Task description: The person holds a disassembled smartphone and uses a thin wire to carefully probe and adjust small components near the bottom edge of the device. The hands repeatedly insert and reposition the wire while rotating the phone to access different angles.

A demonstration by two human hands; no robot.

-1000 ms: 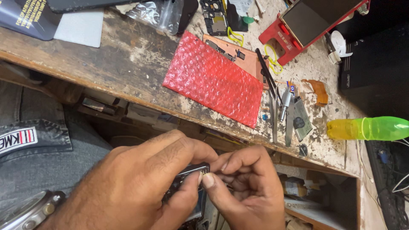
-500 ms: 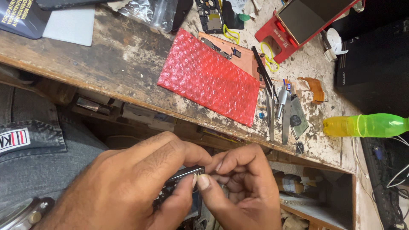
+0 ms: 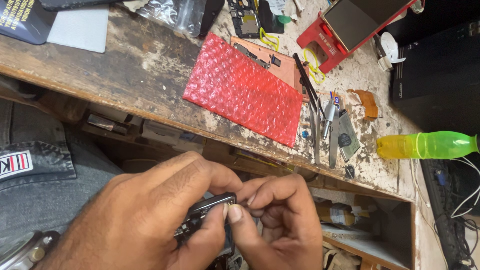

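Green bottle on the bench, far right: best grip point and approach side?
The green bottle lies on its side across the worn bench, narrow end pointing right. Probably best to grip around the wide mid-body, coming from above with fingers wrapping front and back. The round body may roll, and cables sit close on the near side, so a side approach looks cramped.

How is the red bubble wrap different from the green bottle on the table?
The red bubble wrap is a flat, bumpy sheet spread near the middle of the workbench; the green bottle is round, smooth and see-through, lying on its side at the right edge. The wrap covers more of the bench than the bottle. Both rest on the bench, untouched by either hand.
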